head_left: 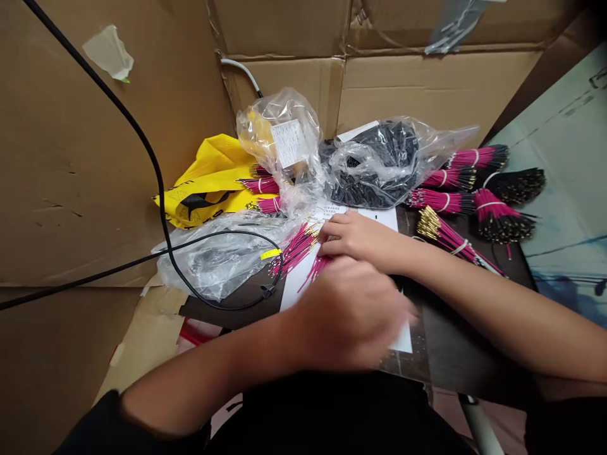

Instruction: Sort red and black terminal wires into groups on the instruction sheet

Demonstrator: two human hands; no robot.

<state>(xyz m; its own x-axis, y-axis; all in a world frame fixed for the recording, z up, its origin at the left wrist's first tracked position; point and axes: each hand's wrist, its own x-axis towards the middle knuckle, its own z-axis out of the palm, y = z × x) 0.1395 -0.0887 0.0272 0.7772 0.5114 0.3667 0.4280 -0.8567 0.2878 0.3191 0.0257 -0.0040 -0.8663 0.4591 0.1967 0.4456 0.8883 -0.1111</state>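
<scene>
Short pink wires with gold terminals lie loose on white paper at the middle of the table. Over the right side of this pile is my right hand, its fingers bent down and closed on some pink wires; the fingertips are partly hidden. My left hand is nearer to me, above the paper, and smeared by motion. Its fingers look curled, but what they hold, if anything, does not show. Just beyond my right wrist lies a tied bundle of pink wires with gold ends.
Several banded pink and black wire bundles are at the right. Behind the paper sit a clear bag of black pieces and a bag with a label. A yellow bag and black cable are at left. Cardboard walls enclose the back.
</scene>
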